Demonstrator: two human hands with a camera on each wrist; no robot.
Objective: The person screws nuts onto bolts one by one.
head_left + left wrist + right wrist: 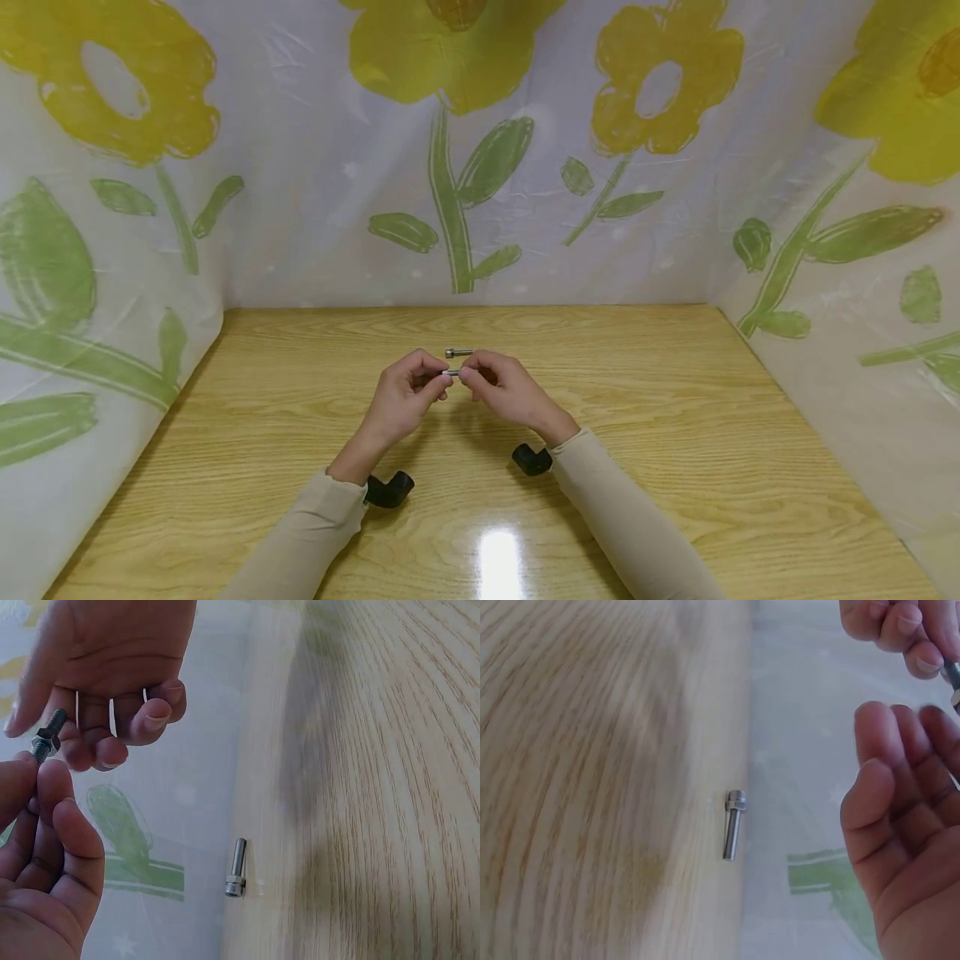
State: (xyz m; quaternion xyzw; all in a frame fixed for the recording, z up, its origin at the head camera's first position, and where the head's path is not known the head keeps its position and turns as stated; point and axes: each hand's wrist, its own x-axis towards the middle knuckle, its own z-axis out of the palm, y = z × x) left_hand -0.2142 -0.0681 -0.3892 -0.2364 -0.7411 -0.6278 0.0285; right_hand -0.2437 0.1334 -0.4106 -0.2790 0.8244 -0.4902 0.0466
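My left hand pinches a metal bolt between thumb and forefinger. A hex nut sits on its threads, just beyond those fingertips. Close to the bolt's far end is my right hand, its fingers loosely bent. In the left wrist view the right thumb stands apart from the nut, and no pinch shows; whether a finger touches the threaded tip is hard to tell. Behind both hands a second bolt lies on the table, with a round head and what looks like a nut up against it.
The wood-grain table has a flower-printed sheet hanging behind it and along both sides. Black curved pieces stick out at each wrist, low over the table. Light glares off the table's front middle.
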